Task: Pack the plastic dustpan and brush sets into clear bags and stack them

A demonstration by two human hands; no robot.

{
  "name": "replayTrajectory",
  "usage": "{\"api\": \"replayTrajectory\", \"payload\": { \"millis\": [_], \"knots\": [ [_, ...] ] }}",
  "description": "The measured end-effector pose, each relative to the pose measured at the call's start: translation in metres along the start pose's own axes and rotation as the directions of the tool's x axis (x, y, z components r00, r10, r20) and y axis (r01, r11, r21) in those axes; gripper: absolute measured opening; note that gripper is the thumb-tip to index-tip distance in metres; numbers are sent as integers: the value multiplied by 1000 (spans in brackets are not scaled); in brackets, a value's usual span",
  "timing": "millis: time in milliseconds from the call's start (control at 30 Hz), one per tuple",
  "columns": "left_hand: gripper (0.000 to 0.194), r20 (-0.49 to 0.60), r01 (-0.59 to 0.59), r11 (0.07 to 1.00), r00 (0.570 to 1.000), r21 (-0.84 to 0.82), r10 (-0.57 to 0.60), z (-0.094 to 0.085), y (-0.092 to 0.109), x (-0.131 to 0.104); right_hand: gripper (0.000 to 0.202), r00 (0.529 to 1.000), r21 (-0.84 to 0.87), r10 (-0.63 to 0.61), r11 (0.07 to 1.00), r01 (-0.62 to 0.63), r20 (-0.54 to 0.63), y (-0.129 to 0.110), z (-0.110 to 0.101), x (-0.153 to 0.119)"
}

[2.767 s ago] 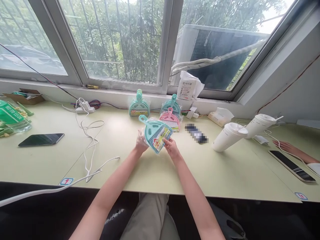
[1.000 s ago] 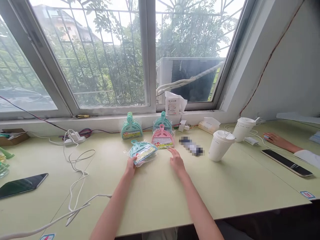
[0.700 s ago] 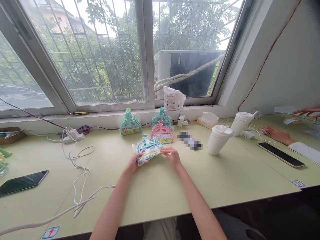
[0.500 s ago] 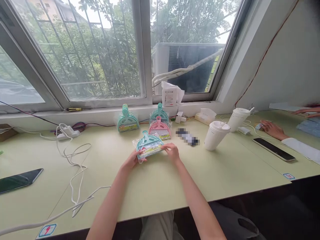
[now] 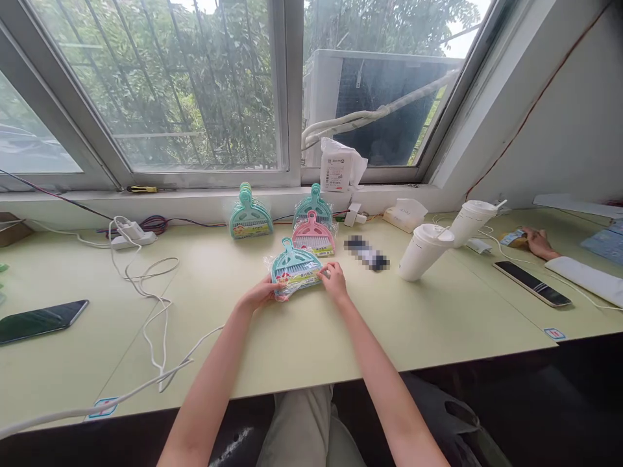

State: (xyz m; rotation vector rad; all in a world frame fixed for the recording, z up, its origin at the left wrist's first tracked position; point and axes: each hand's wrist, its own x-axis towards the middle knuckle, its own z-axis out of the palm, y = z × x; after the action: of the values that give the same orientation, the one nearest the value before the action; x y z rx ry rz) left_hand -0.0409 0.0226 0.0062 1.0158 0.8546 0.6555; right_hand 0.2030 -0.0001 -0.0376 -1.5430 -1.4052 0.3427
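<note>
A teal dustpan-and-brush set [image 5: 294, 264] in clear wrap, with a printed label, is held near the table's middle. My left hand [image 5: 261, 293] grips its lower left edge, and my right hand [image 5: 333, 280] pinches its right edge. Just behind it stands a pink wrapped set [image 5: 313, 233], with teal sets [image 5: 314, 206] behind that one. Another group of teal sets [image 5: 250, 215] stands to the left, near the window wall.
White cups [image 5: 424, 253] stand on the right beside a blurred-out item [image 5: 366, 253]. A phone [image 5: 531, 283] lies farther right, near another person's hand [image 5: 539, 244]. White cables [image 5: 163, 324] and a dark phone [image 5: 43, 321] are on the left.
The view has tilted down a little. Both my hands keep hold of the teal set. At the right, the other person's hand has shifted and a yellowish item shows beside it.
</note>
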Motion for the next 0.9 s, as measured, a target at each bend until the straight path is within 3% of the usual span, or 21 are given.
{"api": "replayTrajectory", "payload": {
  "millis": [100,200,300,400,467,533,633,700,800,900],
  "knots": [
    [61,2,17,1000,1000,-19,-17,1,-1,0,16,993,72,87,993,-94,83,4,1,-1],
    [70,-12,-12,1000,1000,-21,12,3,0,-4,39,975,240,129,956,-171,180,3,-2,-1],
    [76,-23,-75,997,997,-8,75,8,6,-12,64,953,364,197,891,-272,231,2,-4,2],
    [89,9,-209,978,978,-25,209,17,15,-21,63,952,481,220,825,-297,211,3,-6,6],
    [96,63,-310,951,949,-3,310,23,17,-25,58,962,557,220,785,-272,160,4,-7,8],
    [87,82,-407,903,913,138,399,29,16,-23,56,969,596,222,766,-241,107,3,-8,9],
    [40,-61,-485,754,823,443,565,33,9,-14,57,974,595,207,772,-222,95,-3,-10,7],
    [23,-150,-464,699,765,544,626,31,4,-9,57,976,597,183,772,-218,118,-8,-11,5],
    [26,-210,-425,662,721,618,660,28,0,-9,54,977,609,147,765,-209,151,-13,-9,1],
    [36,-302,-398,688,686,607,662,29,-2,-16,51,979,612,125,765,-200,163,-15,-7,-1]
  ]
}}
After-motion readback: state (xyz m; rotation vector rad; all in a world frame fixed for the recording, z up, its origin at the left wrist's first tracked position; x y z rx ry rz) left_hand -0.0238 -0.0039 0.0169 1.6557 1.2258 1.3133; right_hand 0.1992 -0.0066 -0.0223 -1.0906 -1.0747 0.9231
